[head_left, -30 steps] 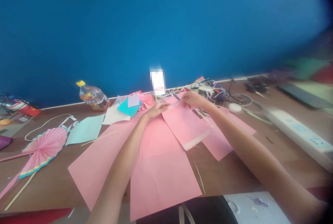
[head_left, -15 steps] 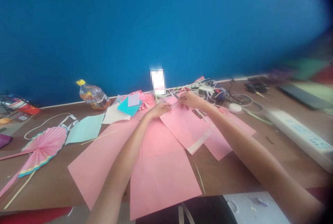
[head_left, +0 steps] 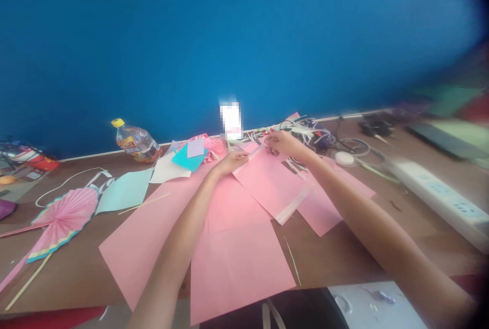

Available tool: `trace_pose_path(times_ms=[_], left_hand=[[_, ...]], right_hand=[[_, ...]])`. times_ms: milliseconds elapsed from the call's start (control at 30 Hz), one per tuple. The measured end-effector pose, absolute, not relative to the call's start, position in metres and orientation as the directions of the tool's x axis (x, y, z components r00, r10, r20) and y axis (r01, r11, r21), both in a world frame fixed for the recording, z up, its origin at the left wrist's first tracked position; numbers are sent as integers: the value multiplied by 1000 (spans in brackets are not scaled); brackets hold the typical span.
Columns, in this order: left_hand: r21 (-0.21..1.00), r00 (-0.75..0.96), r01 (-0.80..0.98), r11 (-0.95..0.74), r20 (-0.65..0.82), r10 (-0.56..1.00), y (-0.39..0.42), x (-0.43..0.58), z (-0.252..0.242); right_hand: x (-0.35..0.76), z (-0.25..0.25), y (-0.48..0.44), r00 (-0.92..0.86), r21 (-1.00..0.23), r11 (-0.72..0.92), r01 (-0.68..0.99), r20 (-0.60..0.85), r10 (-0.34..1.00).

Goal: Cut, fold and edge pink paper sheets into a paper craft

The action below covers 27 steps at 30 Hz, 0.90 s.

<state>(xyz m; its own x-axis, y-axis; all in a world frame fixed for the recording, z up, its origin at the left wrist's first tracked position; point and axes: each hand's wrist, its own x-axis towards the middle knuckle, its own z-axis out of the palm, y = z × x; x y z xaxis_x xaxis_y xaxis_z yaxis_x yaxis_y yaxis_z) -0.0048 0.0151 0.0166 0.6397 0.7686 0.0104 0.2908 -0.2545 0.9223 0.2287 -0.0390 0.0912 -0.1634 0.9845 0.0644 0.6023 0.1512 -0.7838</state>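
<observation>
Both my arms reach forward over a brown table (head_left: 76,263) strewn with pink paper. My left hand (head_left: 232,161) and my right hand (head_left: 280,143) pinch the far edge of one pink sheet (head_left: 269,184), which has a pale strip along its near edge. Between the two hands the sheet's far edge looks folded into a narrow band. More large pink sheets (head_left: 237,263) lie under my forearms. Fingers of both hands are closed on the paper.
A folded pink paper fan (head_left: 63,219) lies at the left, with a pale green sheet (head_left: 124,190) and a plastic bottle (head_left: 136,141) behind it. Teal and white cards (head_left: 187,157) sit mid-table. Tangled cables (head_left: 321,138) and a white power strip (head_left: 439,196) are at the right. A blue wall backs the table.
My right hand has shifted slightly farther away and up along the sheet's far edge; the pink sheet has turned a little with it. My left hand stays nearly in place.
</observation>
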Motion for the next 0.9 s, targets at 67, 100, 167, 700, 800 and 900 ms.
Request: trace_pose_path(times_ms=[67,100,167,700,800,900], left_hand=[[933,644,273,-234,3,765,14,-5,17],[937,648,267,-226,-2,762,14,-5,17],[940,649,262,-217,-5,761,13,-5,19],[988,778,128,-88,-45,627,0,0,33],[970,718,176,-166,-11,696,1,5,30],[937,647,226,-267,60,760,3,11,24]], right_hand=[[228,91,-39,-169,-761,164,627,73,983],[229,91,-38,-171,-741,176,648,83,982],[229,90,-38,-174,-702,198,684,106,979],[226,75,-26,-292,-693,329,642,176,940],[223,71,-24,-309,-692,340,637,175,935],[218,69,-24,-297,-680,342,648,188,936]])
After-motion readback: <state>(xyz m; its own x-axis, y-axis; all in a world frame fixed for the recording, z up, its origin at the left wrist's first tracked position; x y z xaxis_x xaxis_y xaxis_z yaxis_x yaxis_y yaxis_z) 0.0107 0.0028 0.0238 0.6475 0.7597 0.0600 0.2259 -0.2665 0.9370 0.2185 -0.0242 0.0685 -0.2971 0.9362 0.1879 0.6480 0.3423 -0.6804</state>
